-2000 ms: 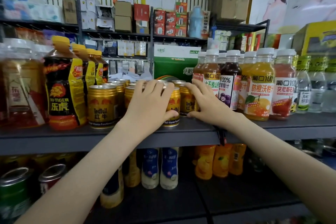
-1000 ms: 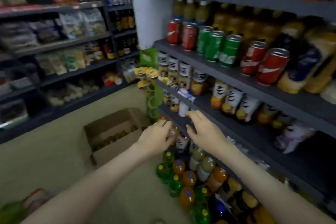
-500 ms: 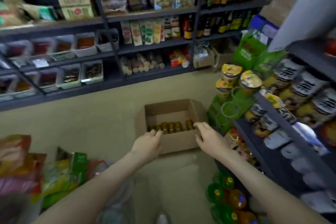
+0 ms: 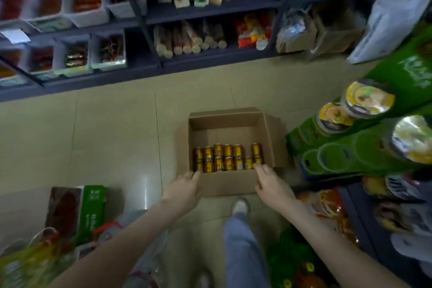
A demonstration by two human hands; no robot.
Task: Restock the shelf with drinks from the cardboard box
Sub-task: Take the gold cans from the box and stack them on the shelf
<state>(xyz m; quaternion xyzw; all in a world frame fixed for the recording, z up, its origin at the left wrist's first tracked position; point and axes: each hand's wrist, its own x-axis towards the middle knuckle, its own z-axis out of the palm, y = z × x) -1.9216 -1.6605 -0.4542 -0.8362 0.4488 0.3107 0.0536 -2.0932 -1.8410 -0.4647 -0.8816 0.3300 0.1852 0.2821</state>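
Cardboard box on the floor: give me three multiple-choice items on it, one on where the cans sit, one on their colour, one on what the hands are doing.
1. Where in the cardboard box do the cans sit?
A. Against the far wall.
B. Along the near wall, by the person.
C. Spread over the whole bottom.

2. What colour are the cans?
A. Gold.
B. Blue.
C. White.

3. What are the left hand and the right hand doing?
A. Each grips a can.
B. They lift the box off the floor.
C. They reach to the box with straight fingers, holding nothing.

Answers: 1 B, the far part of the bottom lies bare; 2 A, every can shows a gold side; 3 C, no finger curls round a can.
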